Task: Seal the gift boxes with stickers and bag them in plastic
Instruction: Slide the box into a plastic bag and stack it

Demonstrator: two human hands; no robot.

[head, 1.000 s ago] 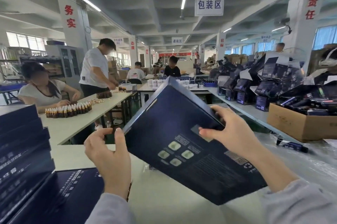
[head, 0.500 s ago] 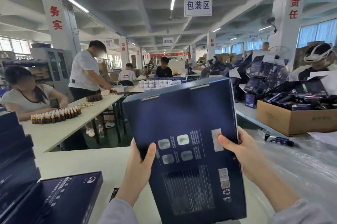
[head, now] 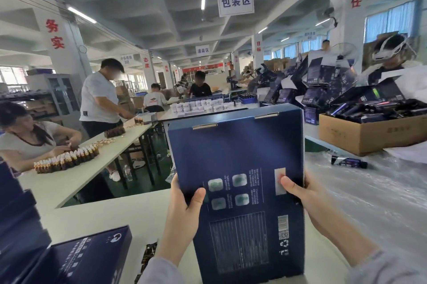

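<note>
Two hands hold the dark blue gift box (head: 242, 149) upright above the near edge of the white tabletop (head: 111, 212), its printed face toward the camera. The left hand (head: 182, 212) grips the left edge, fingers (head: 176, 187) curled behind and thumb on the print. The right hand (head: 309, 200) grips the right edge, thumb pressing a pale sticker (head: 280, 171). Another box (head: 87, 258) lies at the near left corner beside a stack of boxes (head: 16, 226). Clear plastic (head: 369, 196) covers the right side, with a cardboard carton (head: 369, 135) beyond. Past the far edge, green floor (head: 143, 186) separates other worktables where people work.
</note>
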